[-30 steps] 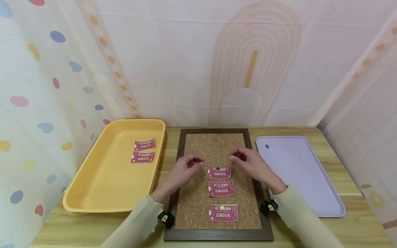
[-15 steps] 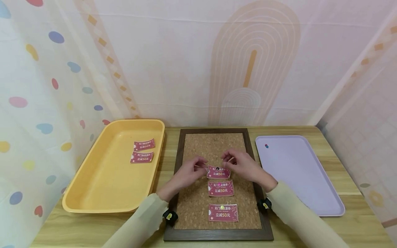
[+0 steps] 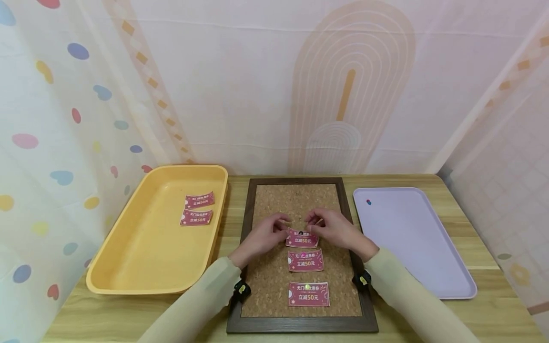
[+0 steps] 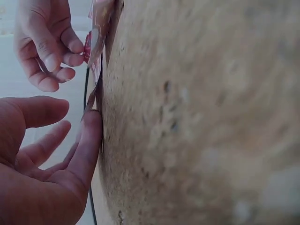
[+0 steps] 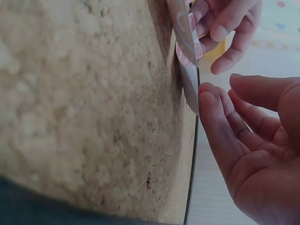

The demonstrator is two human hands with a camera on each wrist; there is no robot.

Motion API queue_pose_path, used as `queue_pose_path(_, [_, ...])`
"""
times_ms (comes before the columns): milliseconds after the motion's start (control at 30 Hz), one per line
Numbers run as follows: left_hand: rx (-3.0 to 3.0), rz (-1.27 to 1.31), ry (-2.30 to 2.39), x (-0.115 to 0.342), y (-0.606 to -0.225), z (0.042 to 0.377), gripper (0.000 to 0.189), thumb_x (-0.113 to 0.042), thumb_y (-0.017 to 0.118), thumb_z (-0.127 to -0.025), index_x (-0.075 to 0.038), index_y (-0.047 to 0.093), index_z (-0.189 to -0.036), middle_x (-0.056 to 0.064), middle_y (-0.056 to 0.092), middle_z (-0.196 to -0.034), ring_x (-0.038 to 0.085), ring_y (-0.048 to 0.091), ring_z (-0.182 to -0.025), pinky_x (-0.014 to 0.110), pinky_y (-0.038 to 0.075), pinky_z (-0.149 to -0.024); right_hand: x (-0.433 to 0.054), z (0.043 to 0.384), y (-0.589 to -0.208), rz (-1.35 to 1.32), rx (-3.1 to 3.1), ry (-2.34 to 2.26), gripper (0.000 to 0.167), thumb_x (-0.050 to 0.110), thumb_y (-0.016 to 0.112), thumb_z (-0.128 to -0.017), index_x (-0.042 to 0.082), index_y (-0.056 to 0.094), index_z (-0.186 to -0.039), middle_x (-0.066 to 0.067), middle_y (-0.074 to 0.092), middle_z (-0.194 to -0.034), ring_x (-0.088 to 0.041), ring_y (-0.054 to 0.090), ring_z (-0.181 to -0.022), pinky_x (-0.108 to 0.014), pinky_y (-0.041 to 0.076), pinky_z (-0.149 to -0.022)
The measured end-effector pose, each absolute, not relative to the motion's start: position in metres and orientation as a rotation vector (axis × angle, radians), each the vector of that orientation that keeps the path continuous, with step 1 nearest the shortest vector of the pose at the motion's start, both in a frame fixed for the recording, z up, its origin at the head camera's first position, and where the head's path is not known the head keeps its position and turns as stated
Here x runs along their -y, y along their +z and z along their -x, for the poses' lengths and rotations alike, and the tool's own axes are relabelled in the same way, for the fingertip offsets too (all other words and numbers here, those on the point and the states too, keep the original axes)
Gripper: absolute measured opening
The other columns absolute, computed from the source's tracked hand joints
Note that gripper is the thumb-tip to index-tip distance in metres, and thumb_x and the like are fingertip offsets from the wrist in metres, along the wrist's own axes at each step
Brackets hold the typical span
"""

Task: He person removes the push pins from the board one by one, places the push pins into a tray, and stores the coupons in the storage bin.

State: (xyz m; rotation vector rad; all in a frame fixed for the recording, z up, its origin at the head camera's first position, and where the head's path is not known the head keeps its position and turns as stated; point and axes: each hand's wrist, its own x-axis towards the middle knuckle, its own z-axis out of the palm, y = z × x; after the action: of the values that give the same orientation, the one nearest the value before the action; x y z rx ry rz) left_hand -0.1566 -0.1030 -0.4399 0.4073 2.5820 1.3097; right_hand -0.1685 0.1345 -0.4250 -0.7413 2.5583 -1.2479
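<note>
On the framed cork board (image 3: pixel 266 281), three red paper coupons lie in a column. The top coupon (image 3: pixel 302 240) has a black pushpin (image 3: pixel 301 233) in it, and its side edges curl up from the cork. My left hand (image 3: pixel 263 234) touches or nearly touches its left edge with one fingertip, the fingers spread apart. At its upper right edge my right hand (image 3: pixel 336 231) does the same, thumb and fingers separated. Below are the middle coupon (image 3: pixel 306 263) with a pink pushpin (image 3: pixel 303 255) and the bottom coupon (image 3: pixel 309 297) with a yellow pushpin (image 3: pixel 307 287).
To the left stands a yellow tray (image 3: pixel 146 257) holding two more coupons (image 3: pixel 196 217). A lavender tray (image 3: pixel 420 238) on the right holds red and blue pushpins (image 3: pixel 369 202) in its far left corner. Curtains rise behind and beside the wooden table (image 3: pixel 493 305).
Both hands have come in from the sides toward the top coupon's edges; the right moved farther left. In the last half second they shifted only slightly. The coupons and pushpins stayed put.
</note>
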Motion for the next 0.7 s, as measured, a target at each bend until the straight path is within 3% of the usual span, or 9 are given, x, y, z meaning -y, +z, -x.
queue_pose_path(300, [-2.609,-0.556,1.190,0.101,-0.439,0.167,0.013,-0.005,0.065,-0.097,-0.011,0.076,-0.101,0.001,0.073,-0.095,0.012,0.064,-0.083,0.033,0.052,-0.075,-0.129,0.175,-0.427,0.715,-2.548,-1.183,0.010,0.009,0.068,-0.099,0.003,0.071,-0.107,-0.001,0.070,-0.094,-0.012,0.064,-0.083,-0.031,0.054,-0.073])
queue_pose_path(533, [-2.557,-0.566,1.192,0.100,-0.439,0.168,0.013,-0.003,0.066,-0.094,-0.007,0.078,-0.097,-0.001,0.070,-0.082,0.010,0.062,-0.068,0.025,0.050,-0.062,-0.125,0.177,-0.427,0.687,-2.581,-1.107,0.006,0.010,0.069,-0.098,0.007,0.072,-0.102,0.002,0.068,-0.088,-0.012,0.060,-0.077,-0.030,0.050,-0.067])
queue_pose_path(700, [-2.551,-0.573,1.187,0.099,-0.439,0.168,0.013,-0.002,0.066,-0.093,-0.006,0.078,-0.095,-0.002,0.069,-0.077,0.009,0.061,-0.065,0.024,0.048,-0.059,-0.125,0.179,-0.428,0.717,-2.592,-1.094,0.004,0.007,0.068,-0.096,0.008,0.072,-0.096,0.003,0.067,-0.083,-0.010,0.058,-0.072,-0.028,0.048,-0.064])
